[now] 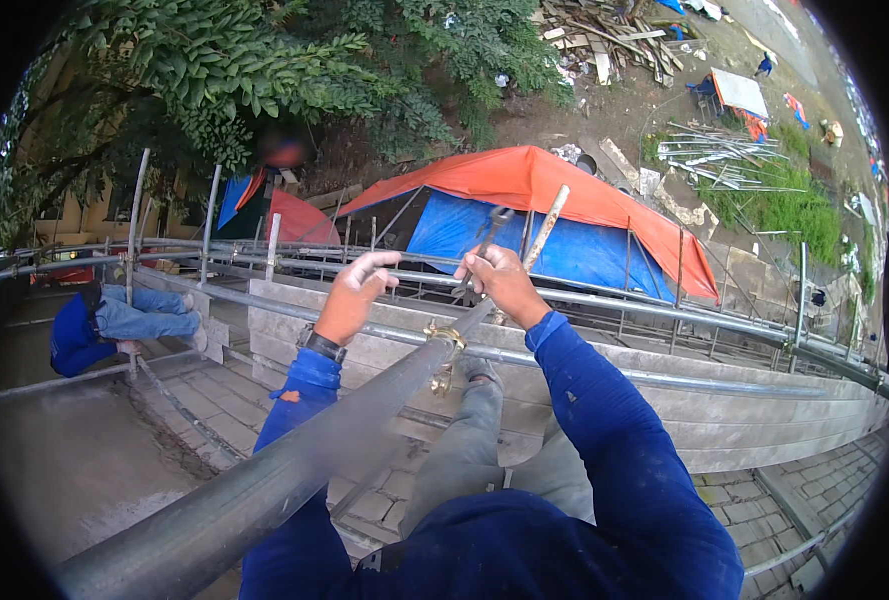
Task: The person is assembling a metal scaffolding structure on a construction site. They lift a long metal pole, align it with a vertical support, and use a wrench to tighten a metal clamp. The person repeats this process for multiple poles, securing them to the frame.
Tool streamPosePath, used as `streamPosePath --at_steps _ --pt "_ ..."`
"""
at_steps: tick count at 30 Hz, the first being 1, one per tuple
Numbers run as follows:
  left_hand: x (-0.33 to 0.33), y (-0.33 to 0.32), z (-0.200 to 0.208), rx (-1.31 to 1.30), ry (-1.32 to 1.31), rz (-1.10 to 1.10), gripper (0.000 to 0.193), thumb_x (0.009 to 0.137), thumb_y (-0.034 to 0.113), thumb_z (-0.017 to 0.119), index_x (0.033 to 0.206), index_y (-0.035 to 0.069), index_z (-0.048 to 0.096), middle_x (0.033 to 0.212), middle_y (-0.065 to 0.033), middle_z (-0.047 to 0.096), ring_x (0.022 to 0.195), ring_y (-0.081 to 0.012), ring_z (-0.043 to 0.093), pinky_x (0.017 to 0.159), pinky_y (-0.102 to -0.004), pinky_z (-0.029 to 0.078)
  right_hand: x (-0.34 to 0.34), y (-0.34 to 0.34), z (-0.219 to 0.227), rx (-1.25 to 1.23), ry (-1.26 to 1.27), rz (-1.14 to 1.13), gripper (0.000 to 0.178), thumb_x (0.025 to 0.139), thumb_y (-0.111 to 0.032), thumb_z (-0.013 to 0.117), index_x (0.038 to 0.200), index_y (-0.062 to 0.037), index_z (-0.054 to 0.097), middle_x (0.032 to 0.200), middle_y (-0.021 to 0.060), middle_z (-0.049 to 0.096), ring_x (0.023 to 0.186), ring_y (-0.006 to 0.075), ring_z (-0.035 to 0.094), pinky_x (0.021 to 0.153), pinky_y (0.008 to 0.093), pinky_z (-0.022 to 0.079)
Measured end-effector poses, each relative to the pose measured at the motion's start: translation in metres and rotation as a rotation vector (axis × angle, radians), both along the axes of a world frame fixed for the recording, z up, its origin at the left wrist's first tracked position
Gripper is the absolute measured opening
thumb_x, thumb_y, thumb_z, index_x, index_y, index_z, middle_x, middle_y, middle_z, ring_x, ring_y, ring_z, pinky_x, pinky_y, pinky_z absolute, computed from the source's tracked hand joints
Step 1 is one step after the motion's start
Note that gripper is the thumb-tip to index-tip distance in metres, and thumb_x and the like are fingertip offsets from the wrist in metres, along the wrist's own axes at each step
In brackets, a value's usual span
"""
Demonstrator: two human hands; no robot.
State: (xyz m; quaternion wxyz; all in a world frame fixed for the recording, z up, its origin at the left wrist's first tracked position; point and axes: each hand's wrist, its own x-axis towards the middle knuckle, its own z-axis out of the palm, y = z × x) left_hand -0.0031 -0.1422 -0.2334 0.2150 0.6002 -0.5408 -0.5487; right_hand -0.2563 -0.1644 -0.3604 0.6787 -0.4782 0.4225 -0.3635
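A grey wrench is pinched between the fingers and thumb of my right hand, its jaw end pointing up and away. My left hand hangs in the air to the left, fingers apart and holding nothing. Between my forearms a thick steel scaffold tube slants up from the lower left. A brass-coloured scaffold clamp sits around this tube below my hands, close to where a horizontal rail crosses. Neither hand touches the clamp.
Long horizontal rails and pale planks border the platform. At left, a person in blue sits among the tubes. Beyond lies an orange and blue tarp roof. Trees and a lumber pile are farther off.
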Motion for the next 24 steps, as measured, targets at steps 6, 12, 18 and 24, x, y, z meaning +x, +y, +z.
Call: streamPosePath --at_steps 6,12,18,24 --pt "0.006 0.05 -0.129 0.279 0.068 0.027 0.027 0.101 0.015 0.053 0.121 0.005 0.068 0.108 -0.0027 0.067 0.094 -0.0107 0.059 0.089 -0.0284 0.047 0.014 0.072 -0.066 0.403 -0.63 -0.287 0.018 0.103 -0.021 0.061 0.106 -0.0037 0.063 0.109 0.0204 0.07 0.094 0.0238 0.067 0.082 0.0369 0.056" --pt "0.01 0.066 -0.162 0.305 0.098 0.098 0.027 0.104 0.017 0.051 0.123 0.007 0.067 0.108 -0.0004 0.065 0.097 -0.0098 0.059 0.089 -0.0284 0.049 0.037 0.107 -0.081 0.478 -0.567 -0.357 0.025 0.102 -0.024 0.062 0.111 -0.0001 0.064 0.118 0.0221 0.068 0.106 0.0289 0.068 0.092 0.0399 0.057" --pt "0.007 0.078 -0.154 0.298 0.076 0.157 0.025 0.102 0.015 0.054 0.121 0.006 0.068 0.103 -0.0001 0.066 0.094 -0.0086 0.059 0.083 -0.0263 0.05 0.037 0.122 -0.06 0.336 -0.299 -0.24 0.027 0.101 -0.021 0.062 0.117 0.0003 0.069 0.122 0.0173 0.07 0.111 0.0255 0.067 0.099 0.0366 0.053" --pt "0.008 0.09 -0.167 0.275 0.182 0.255 0.022 0.102 0.015 0.056 0.117 0.005 0.068 0.106 -0.0017 0.067 0.092 -0.0091 0.062 0.079 -0.0261 0.052 0.014 0.096 -0.04 -0.053 -0.077 0.052 0.025 0.098 -0.017 0.064 0.113 0.0003 0.072 0.117 0.0133 0.073 0.111 0.023 0.068 0.098 0.0358 0.052"
